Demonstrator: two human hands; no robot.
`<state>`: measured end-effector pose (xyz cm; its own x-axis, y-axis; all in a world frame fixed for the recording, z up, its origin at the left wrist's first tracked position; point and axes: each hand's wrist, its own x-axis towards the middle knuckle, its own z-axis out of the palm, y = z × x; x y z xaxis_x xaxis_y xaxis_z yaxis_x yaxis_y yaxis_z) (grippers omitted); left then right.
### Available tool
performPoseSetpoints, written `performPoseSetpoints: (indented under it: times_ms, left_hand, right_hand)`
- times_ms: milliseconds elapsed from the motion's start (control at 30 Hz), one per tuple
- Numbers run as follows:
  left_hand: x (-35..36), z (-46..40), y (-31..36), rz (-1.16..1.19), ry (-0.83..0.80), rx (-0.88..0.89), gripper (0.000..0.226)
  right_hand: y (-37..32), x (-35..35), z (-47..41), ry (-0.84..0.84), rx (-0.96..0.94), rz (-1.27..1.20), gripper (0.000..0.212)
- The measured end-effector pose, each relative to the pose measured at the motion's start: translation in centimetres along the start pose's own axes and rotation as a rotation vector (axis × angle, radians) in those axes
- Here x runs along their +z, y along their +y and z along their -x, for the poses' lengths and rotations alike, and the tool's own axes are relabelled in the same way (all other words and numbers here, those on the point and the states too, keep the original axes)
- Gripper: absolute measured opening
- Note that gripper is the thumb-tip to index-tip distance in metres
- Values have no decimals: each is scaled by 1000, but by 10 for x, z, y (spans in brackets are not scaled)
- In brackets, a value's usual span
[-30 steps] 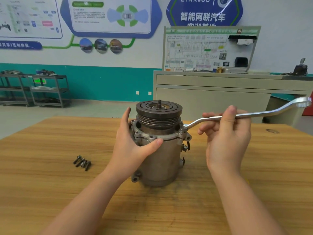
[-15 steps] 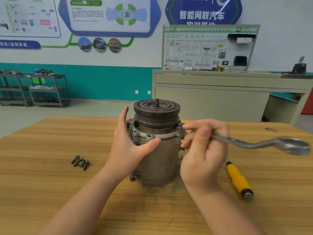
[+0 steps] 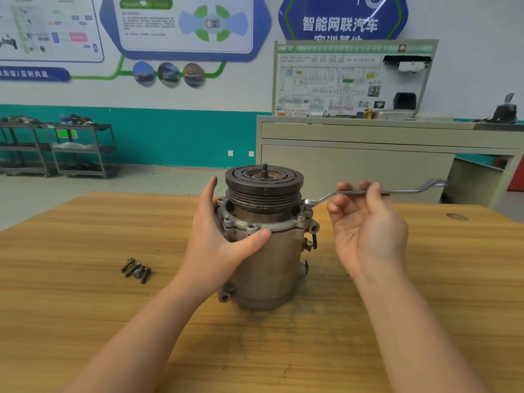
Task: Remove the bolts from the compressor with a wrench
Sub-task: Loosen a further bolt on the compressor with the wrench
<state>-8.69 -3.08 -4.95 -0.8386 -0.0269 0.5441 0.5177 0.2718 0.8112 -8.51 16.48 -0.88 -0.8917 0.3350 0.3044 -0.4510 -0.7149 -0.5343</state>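
We have the compressor [image 3: 266, 245] standing upright on the wooden table [image 3: 85, 321], pulley end up, and our left hand [image 3: 224, 239] braces it: thumb across the front of the body just under the flange, the other fingers straight up against the far left side. That hand is doing the right job, and we want it pressing firmly, because the body will try to twist as soon as the wrench [image 3: 368, 192] pulls.

The ring end of the wrench sits over a bolt [image 3: 307, 204] at the right edge of the flange, and the handle runs off to the right, roughly level. Our right hand [image 3: 365, 231] is palm up under the shaft, fingers curled loosely around it near the middle (more a cradle than a firm grip, as far as we can judge).

To do this step well, we make sure the ring is fully down on the bolt head before loading it, since a half-seated ring could slip and round the corners. We keep the handle level through the swing. Short arcs seem wise, as the pulley crowds the ring end.

Four bolts [image 3: 136, 270] lie loose in a small cluster on the table to the left, well apart from the compressor, so we judge the job well along.
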Motion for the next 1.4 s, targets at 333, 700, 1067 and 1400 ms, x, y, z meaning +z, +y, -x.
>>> performPoseSetpoints:
  times_ms: [333, 700, 1067, 1400]
  left_hand:
    - [0, -1, 0, -7, 8, 9, 121]
    - [2, -1, 0, -15, -4, 14, 124]
    - [0, 1, 6, -29, -12, -30, 119]
    - [-1, 2, 6, -36, -16, -47, 122]
  right_hand:
    - [8, 6, 23, -154, -618, 546, 14]
    - [32, 1, 44, -440, -1012, 866, 40]
    - [5, 7, -5, 60, 172, -31, 36]
    - [3, 7, 15, -7, -274, 273, 21]
